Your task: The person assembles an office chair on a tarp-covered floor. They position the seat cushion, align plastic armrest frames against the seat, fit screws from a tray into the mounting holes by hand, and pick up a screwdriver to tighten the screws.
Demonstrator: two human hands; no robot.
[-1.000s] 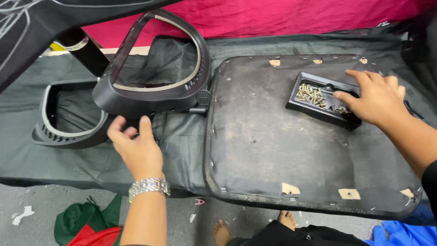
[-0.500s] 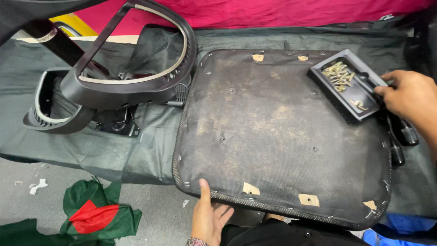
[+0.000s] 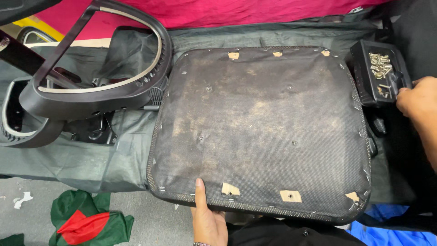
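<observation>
A square chair seat base (image 3: 264, 127) lies upside down on the work surface, its dark stapled fabric underside up. My left hand (image 3: 208, 218) grips its near edge, thumb on top of the fabric. My right hand (image 3: 416, 98) holds the near end of a small black tray (image 3: 364, 75) filled with several metal screws (image 3: 380, 64), just off the seat's far right corner.
Black plastic chair armrest loops (image 3: 100, 91) lie at the left on a dark green cloth (image 3: 77, 159). A red and green cloth (image 3: 88, 223) is on the grey floor below. Pink fabric (image 3: 255, 13) runs along the back. Blue material (image 3: 391, 234) shows at bottom right.
My left hand left the armrest parts and came to the seat's near edge. My right hand moved the screw tray off the seat to its right side.
</observation>
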